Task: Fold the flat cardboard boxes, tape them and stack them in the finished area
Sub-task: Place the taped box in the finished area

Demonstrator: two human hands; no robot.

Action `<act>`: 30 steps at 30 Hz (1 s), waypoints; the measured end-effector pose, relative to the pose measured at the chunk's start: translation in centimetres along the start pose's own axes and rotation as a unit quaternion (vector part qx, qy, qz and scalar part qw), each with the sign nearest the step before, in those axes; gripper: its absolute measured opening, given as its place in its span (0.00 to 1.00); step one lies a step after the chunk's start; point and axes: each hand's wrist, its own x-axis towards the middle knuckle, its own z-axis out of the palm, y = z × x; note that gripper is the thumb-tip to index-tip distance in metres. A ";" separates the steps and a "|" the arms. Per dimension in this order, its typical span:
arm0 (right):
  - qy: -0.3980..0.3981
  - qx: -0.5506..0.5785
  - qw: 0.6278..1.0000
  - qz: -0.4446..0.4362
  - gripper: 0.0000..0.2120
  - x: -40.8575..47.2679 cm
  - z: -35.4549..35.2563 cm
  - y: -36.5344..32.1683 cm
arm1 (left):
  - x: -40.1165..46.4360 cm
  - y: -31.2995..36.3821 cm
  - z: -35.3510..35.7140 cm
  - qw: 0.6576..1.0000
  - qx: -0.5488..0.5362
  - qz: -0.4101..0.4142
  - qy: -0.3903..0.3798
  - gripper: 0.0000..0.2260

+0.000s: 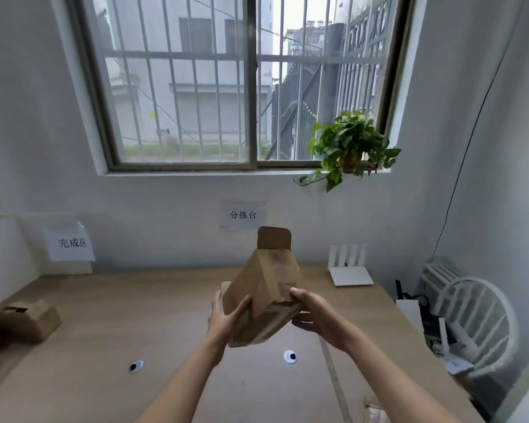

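Both forearms reach forward from the bottom edge over the wooden bench [104, 315]. The left hand [223, 319] grips the near left side of a partly folded cardboard box [266, 288], thumb lying up along the side panel and fingers curled behind it. The right hand [310, 312] grips the near right end of the same box, thumb on top and fingers wrapped beneath. The box is held in the air above the middle of the bench, tilted with its near end low and its far end raised, and one open flap [274, 238] stands up at the far end.

On the bench below the hands sit two round cable holes [289, 357], one to the left and one to the right. At the left edge lie other brown folded boxes [28, 322], below a paper sign [71, 243] on the wall. Further back on the right stands a white router [348, 267] with its antennas up. A second paper label [242, 215] is fixed to the wall behind the held box. To the right of the bench is a white chair [471, 319]. Above, a barred window [251, 83] has a potted green plant [351, 148] on its sill
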 end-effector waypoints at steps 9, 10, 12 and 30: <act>-0.057 -0.142 0.983 -0.105 0.49 -1.0 -1.2 -1.3 | -1.3 -2.1 -3.2 0.991 0.115 0.027 0.055 0.56; -0.074 -0.163 0.977 -0.112 0.50 -0.8 -0.9 -1.7 | -1.7 -1.9 -3.7 0.989 0.130 0.029 0.064 0.58; -0.087 -0.182 0.973 -0.111 0.49 -0.4 0.2 -2.4 | -2.2 -1.5 -4.9 0.985 0.144 0.053 0.083 0.59; -0.139 -0.299 0.928 -0.174 0.42 2.8 23.1 -3.6 | -9.4 1.6 -28.5 0.943 0.233 0.101 0.214 0.55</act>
